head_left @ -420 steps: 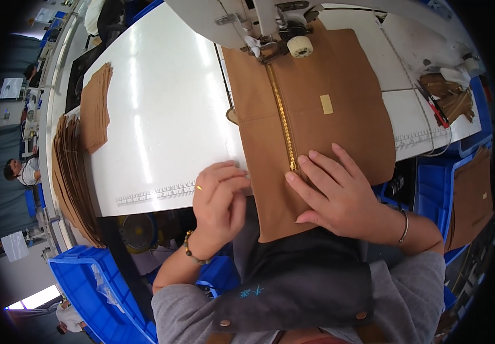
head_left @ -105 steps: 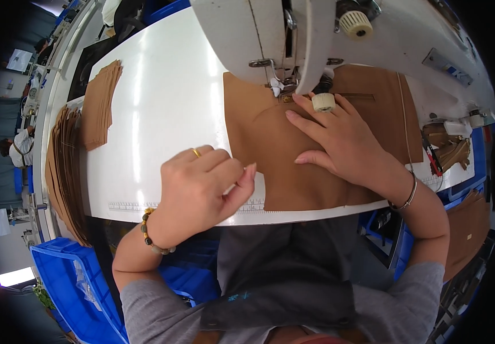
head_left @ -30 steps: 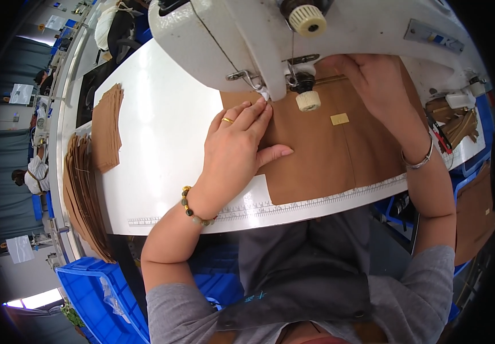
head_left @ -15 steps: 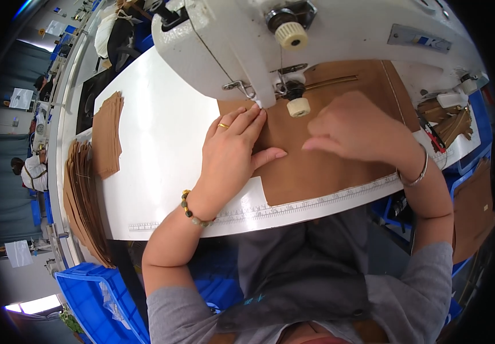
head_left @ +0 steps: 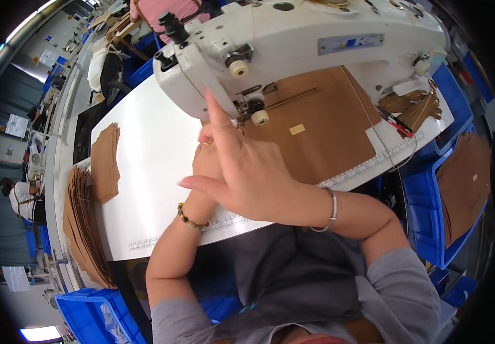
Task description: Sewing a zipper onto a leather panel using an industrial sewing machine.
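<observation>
A flat brown panel [head_left: 333, 152] lies under the arm of a white sewing machine [head_left: 293, 43], a small yellow tag [head_left: 297, 129] on its face. My right hand [head_left: 247, 166] crosses in front of my left, index finger and thumb stretched out and apart, nothing seen in it. Its index fingertip overlaps the front of the machine head in the picture; whether it touches cannot be told. Behind it, my left hand [head_left: 204, 163] is beside the needle area, at the panel's left end. Most of its fingers are hidden, and so is the needle.
Brown pieces lie in a stack [head_left: 105, 163] and a thicker bundle [head_left: 81, 223] on the table's left. Red-handled snips [head_left: 397, 123] and brown scraps [head_left: 413, 109] sit at right. A ruler strip [head_left: 144, 243] follows the front edge. Blue bins [head_left: 431, 212] flank the table.
My right hand has left the panel and swung left across my left hand, its index finger now extended. The yellow tag has come into sight. The view has shifted, showing more of the machine's top.
</observation>
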